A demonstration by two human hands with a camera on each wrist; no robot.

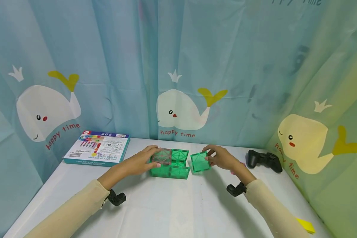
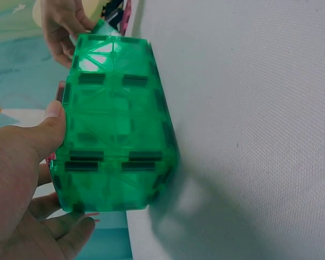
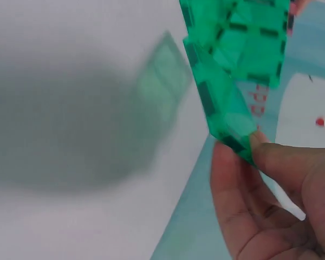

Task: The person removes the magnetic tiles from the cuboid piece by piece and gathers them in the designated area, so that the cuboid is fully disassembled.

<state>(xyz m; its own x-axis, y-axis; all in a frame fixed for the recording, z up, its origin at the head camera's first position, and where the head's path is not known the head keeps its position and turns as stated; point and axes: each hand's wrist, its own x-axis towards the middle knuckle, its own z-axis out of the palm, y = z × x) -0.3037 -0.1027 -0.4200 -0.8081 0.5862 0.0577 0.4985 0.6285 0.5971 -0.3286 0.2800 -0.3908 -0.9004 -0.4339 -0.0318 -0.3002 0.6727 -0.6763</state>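
A low box-like structure of translucent green magnetic tiles (image 1: 170, 172) sits on the white table. A reddish tile (image 1: 163, 156) lies on its top at the left. My left hand (image 1: 141, 162) grips the structure's left end; in the left wrist view its thumb (image 2: 55, 120) presses the upper edge and the fingers wrap the end. To the right, a single square green magnetic tile (image 1: 200, 162) is pinched at its edge by my right hand (image 1: 222, 158). That tile is tilted, beside the structure's right end, and casts a green shadow in the right wrist view.
A boxed toy set (image 1: 98, 148) lies at the back left. At the back right rests a black game controller (image 1: 264, 161). A yellow piece (image 1: 305, 225) is near the right sleeve. A whale-print curtain (image 1: 131, 66) hangs right behind the table.
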